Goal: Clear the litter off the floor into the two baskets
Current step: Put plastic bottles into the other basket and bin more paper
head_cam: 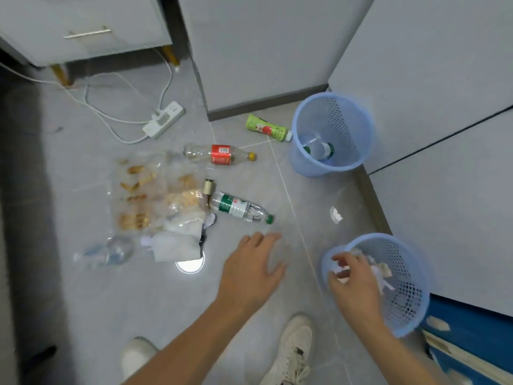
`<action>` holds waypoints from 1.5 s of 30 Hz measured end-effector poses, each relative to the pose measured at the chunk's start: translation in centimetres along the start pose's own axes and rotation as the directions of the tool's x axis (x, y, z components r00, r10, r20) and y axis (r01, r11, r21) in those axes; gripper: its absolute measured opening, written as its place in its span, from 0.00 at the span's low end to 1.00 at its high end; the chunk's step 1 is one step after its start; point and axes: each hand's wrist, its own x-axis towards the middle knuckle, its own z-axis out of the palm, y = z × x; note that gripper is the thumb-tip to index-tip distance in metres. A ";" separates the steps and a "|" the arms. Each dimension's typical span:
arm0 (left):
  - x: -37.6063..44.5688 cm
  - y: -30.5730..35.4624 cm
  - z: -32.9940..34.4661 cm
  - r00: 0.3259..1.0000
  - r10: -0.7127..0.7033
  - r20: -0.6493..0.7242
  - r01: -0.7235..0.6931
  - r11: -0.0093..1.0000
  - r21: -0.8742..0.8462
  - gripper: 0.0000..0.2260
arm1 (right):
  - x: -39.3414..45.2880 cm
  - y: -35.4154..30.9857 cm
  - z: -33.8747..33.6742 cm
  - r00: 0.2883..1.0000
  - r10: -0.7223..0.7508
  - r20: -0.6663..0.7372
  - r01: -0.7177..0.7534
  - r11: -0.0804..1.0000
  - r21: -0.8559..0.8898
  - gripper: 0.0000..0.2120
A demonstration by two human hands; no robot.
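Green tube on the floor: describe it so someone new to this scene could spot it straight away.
Find the far basket, the blue one by the wall corner with bottles in it. Just to its left on the floor lies the green tube, white cap almost against the basket. It is the only opaque green item; the red-label bottle and green-label bottle nearby are clear plastic.

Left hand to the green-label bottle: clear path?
Probably yes. The left hand is open, spread just short of the green-label bottle, with bare floor between them and nothing on top of the bottle.
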 end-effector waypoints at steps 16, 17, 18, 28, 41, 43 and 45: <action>-4.7 -32.7 -13.1 0.847 -0.374 -0.378 0.508 0.779 0.367 0.27 | 12.2 -11.0 24.5 0.917 -0.320 0.236 0.374 0.896 -0.240 0.25; -5.2 -33.8 -13.0 0.830 -0.418 -0.369 0.543 0.758 0.361 0.29 | 12.9 -10.6 25.1 0.920 -0.311 0.240 0.372 0.885 -0.279 0.27; -5.8 -35.0 -12.7 0.816 -0.454 -0.357 0.569 0.740 0.359 0.31 | 13.5 -10.1 25.7 0.920 -0.309 0.242 0.375 0.874 -0.308 0.29; -7.5 -41.5 -8.9 0.789 -0.585 -0.188 0.613 0.768 0.183 0.37 | 15.7 -7.8 28.7 0.917 -0.333 0.217 0.396 0.824 -0.406 0.30; -4.6 -42.9 -6.1 0.760 -0.559 -0.331 0.583 0.812 -0.032 0.28 | 14.6 -6.6 28.8 0.901 -0.317 0.296 0.410 0.846 -0.340 0.28; -4.3 -42.1 -6.5 0.740 -0.571 -0.355 0.582 0.809 -0.087 0.28 | 13.9 -6.8 28.3 0.903 -0.307 0.301 0.399 0.858 -0.324 0.29; -4.2 -40.4 -7.4 0.730 -0.570 -0.377 0.576 0.810 -0.109 0.28 | 12.8 -7.2 27.1 0.908 -0.292 0.302 0.386 0.863 -0.326 0.30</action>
